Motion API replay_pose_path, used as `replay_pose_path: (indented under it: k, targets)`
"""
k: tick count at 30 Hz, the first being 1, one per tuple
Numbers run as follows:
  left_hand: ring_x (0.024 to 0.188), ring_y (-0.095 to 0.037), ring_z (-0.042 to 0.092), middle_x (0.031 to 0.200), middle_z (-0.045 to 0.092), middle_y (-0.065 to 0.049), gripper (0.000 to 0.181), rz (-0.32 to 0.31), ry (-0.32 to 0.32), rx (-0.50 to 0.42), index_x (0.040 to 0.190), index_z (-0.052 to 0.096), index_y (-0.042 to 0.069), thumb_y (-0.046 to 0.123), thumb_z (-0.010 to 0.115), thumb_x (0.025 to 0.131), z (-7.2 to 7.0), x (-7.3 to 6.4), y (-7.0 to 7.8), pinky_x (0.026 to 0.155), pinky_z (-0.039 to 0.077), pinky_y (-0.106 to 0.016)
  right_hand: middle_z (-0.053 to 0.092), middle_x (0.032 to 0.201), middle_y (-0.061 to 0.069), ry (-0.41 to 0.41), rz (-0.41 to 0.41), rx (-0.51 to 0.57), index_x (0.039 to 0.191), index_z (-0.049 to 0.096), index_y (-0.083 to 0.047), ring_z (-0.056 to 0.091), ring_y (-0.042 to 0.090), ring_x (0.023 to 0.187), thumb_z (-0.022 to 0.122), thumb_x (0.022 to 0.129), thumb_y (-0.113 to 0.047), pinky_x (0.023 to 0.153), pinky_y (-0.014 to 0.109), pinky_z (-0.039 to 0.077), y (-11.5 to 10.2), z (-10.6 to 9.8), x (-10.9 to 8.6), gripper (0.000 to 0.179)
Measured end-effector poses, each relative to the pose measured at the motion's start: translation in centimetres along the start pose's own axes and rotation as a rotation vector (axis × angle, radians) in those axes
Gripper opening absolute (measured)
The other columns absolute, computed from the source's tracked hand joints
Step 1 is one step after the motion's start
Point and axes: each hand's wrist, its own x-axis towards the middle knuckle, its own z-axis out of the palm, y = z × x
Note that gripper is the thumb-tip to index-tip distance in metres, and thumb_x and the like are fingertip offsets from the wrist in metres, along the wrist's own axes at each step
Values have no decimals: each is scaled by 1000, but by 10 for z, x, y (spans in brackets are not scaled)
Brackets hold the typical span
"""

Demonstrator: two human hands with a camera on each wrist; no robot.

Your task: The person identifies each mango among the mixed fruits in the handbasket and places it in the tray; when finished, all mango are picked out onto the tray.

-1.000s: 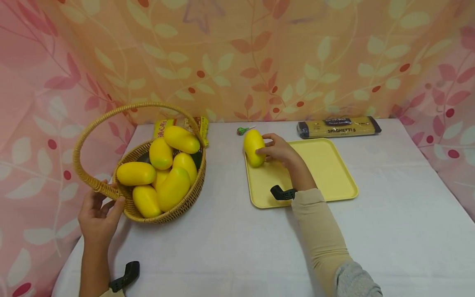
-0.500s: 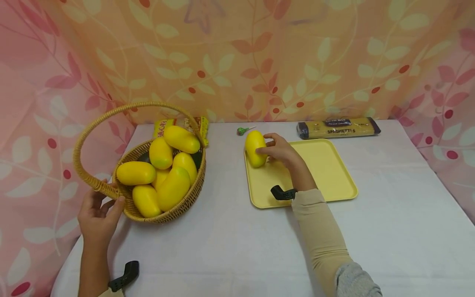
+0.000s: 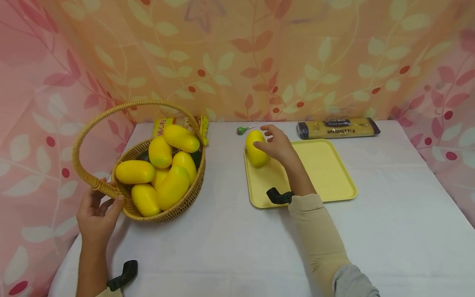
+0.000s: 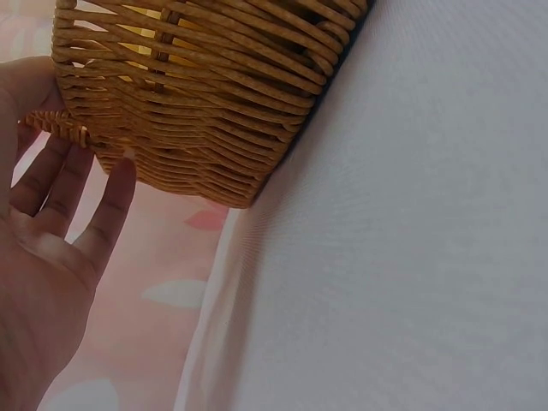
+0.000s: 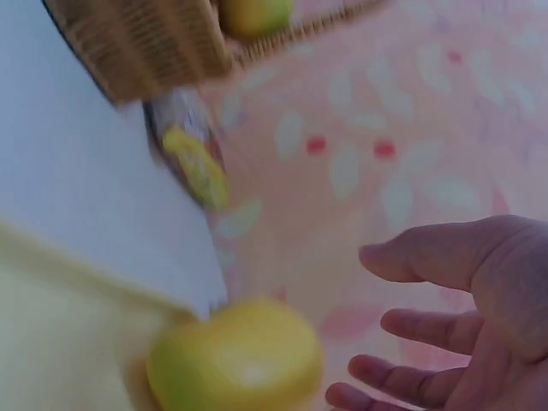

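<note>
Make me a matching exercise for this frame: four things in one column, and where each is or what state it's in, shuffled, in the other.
Column one
1. left hand
2. spaghetti pack
3. wicker basket
4. right hand

Column two
A. heaped with yellow fruits
B. spread, holding nothing
C. gripping a woven edge near the foot of a handle
D. lying beyond the far side of the yellow tray

Right pairs: 1-C, 2-D, 3-A, 4-B
</note>
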Motion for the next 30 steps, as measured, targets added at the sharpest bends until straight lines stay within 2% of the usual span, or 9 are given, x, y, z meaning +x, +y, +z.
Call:
replay_pose_path:
  k: [2,7,10,14,18,21,23,26,30]
  targets:
    - [109,-27,58,119,62,-26,59,19,-3,-39,133,52,-14,-29,62,77,-2,1,-2,92,52,-18,55,137,19,27,-110,-43,139,54,-4,54,38,122,72,90,-21,103,47,47,-17,14,-8,54]
    - [109,-28,58,117,62,-24,60,45,-17,-120,132,52,-16,-33,59,75,-1,1,-4,93,52,-20,66,125,12,56,-465,-159,125,66,-1,61,27,113,71,91,-15,99,36,50,-58,62,-27,37]
    - [109,-29,57,116,62,-23,60,45,-24,-152,132,52,-17,-34,58,75,1,1,-3,93,52,-20,66,123,9,57,-651,-282,122,68,-3,60,22,113,70,93,-16,99,30,49,-80,90,-34,32]
    - [110,-29,57,117,63,-20,60,41,-23,-159,132,52,-17,-34,58,75,1,1,-2,93,51,-21,62,128,9,37,-794,-507,123,68,-7,57,22,120,65,95,-18,104,27,45,-112,117,-31,30]
    - [111,-29,57,118,62,-22,60,36,-25,-145,133,52,-16,-33,58,75,0,1,-3,92,52,-21,57,137,14,30,-803,-786,130,64,-12,52,27,127,56,98,-20,110,32,41,-139,133,-15,33]
    - [111,-29,57,118,61,-23,60,32,-26,-137,133,52,-16,-33,59,76,-1,1,-2,92,52,-21,49,145,19,-42,-704,-952,143,54,-15,51,36,127,47,103,-25,106,40,46,-153,143,-4,41]
    - [112,-29,57,118,61,-23,60,24,-23,-121,133,52,-15,-32,59,76,-1,1,-2,92,52,-21,41,150,23,-121,-599,-989,151,42,-16,52,38,123,44,105,-29,100,41,49,-160,148,3,48]
    - [112,-29,57,119,61,-23,60,15,-22,-114,134,52,-15,-31,60,77,-1,1,-1,93,51,-21,36,153,23,-197,-448,-935,157,30,-17,55,36,116,45,105,-31,95,40,52,-164,153,9,56]
    - [113,-29,57,120,60,-22,59,18,-30,-135,133,51,-15,-31,60,77,0,-1,-2,94,51,-22,46,145,21,-153,-435,-874,154,33,-12,59,28,107,54,102,-23,89,35,54,-161,154,13,57]
